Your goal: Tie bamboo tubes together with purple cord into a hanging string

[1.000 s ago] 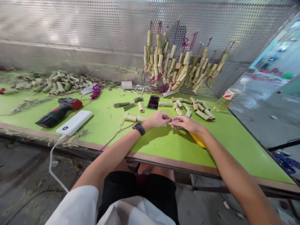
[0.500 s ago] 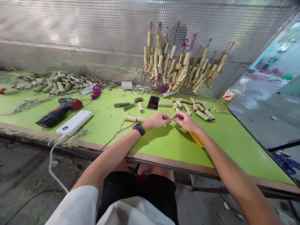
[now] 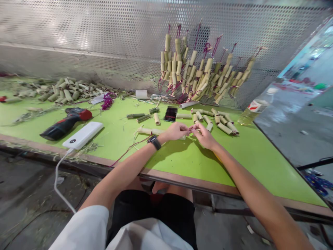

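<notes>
My left hand and my right hand meet above the green table, their fingertips pinched close together. Between them runs a thin purple cord, and a small pale stick shows at my right fingers. Both hands are closed; the fingers partly hide the cord. Beneath my left hand lies a pale bamboo tube, with a dark red cord trailing from it over the table's front edge. Just behind the hands are a phone and several cut bamboo pieces.
Strung bamboo pieces hang on the perforated metal panel. To the left lie a power drill, a white power bank with cable, purple cord and a bamboo pile. A bottle stands at right.
My right hand has shifted slightly left, closer to my left hand, its fingers now nearly touching the left ones. The yellow thing beneath my right forearm is now mostly covered.
</notes>
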### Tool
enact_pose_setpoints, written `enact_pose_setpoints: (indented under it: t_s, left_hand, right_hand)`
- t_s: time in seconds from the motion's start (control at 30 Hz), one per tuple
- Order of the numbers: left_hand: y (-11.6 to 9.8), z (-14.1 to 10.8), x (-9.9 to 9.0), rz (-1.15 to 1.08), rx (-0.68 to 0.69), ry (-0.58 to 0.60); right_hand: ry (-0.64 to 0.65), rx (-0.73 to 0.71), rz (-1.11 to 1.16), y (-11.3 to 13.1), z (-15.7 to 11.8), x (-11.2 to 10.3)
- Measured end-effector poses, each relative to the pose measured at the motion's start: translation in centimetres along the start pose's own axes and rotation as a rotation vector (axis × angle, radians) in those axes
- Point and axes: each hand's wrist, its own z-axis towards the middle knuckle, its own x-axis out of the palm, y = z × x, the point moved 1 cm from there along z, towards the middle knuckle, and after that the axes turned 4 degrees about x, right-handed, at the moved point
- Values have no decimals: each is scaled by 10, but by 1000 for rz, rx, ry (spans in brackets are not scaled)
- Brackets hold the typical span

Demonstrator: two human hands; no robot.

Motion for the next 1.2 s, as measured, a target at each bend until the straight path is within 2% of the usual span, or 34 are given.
enact_pose_setpoints:
  t_s: [0.4,0.67,0.83,1.07,1.2]
  left_hand:
    - [-2,1,0,-58,18,55]
    - [-3,1,1,-6,18,60]
    - [-5,0,2,-1,9,73]
    - [-6,-2,5,70,43,22]
    - [-8,-3,5,96,20,-1]
  right_hand:
    - [34,-6,5,10,-2,-4]
    - [101,87,70,21,-5,-7]
    - [125,126,112,20,-3,-3]
    - [153,133,111,21,-3,-2]
    - [150,155,28,18,-3,-3]
